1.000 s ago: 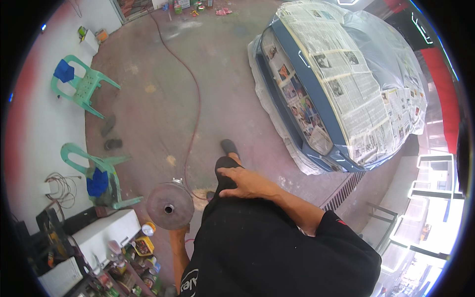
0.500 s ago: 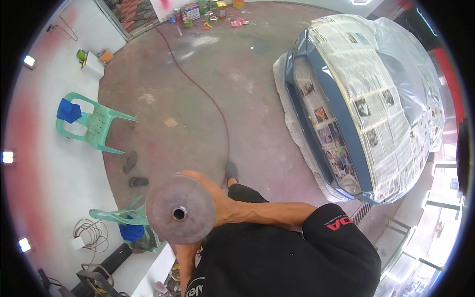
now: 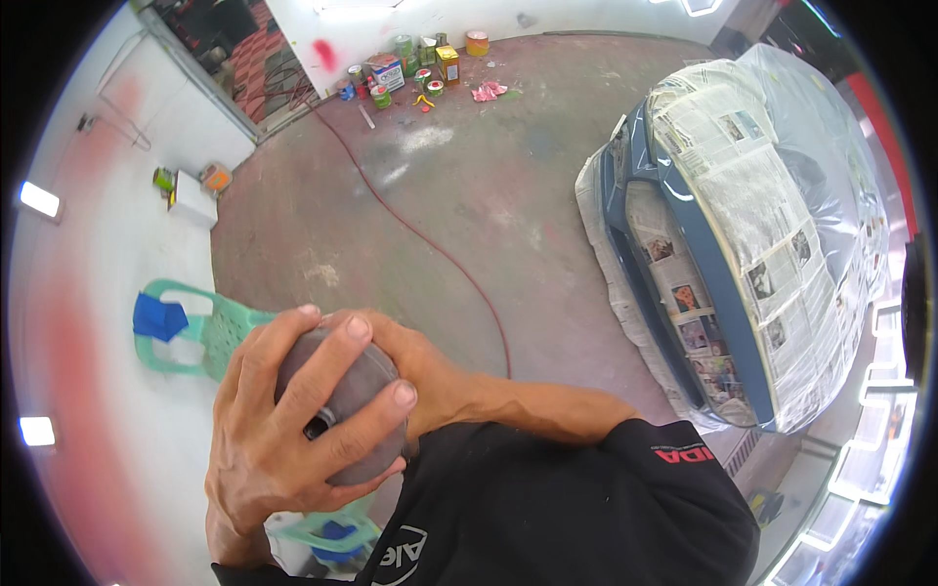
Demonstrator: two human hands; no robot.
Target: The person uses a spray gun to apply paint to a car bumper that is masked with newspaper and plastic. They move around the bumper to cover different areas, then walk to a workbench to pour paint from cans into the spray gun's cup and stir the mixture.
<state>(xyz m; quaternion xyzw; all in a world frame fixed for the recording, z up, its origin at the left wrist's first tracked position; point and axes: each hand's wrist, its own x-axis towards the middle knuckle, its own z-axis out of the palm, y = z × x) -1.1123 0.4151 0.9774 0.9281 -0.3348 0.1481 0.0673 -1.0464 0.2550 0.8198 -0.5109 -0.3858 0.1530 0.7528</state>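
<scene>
1. Bright, even light; shading on the floor (image 3: 440, 264) stays soft.
2. Lamps (image 3: 39, 199) glow white either side of 9 o'clock.
3. Light frames (image 3: 848, 476) at 4 o'clock flare into glare.
4. Plastic sheet (image 3: 816, 122) at 2 o'clock shines palely.
5. Left fingers (image 3: 327, 369) look fairly sharp.
6. Edges bow toward a black, softly blurred rim.

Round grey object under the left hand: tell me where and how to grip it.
Grip the round grey object by its outer edge, probably best from above with a wide grip: its broad, round face points toward the camera, and an edge grip could leave its dark hole clear.
</scene>
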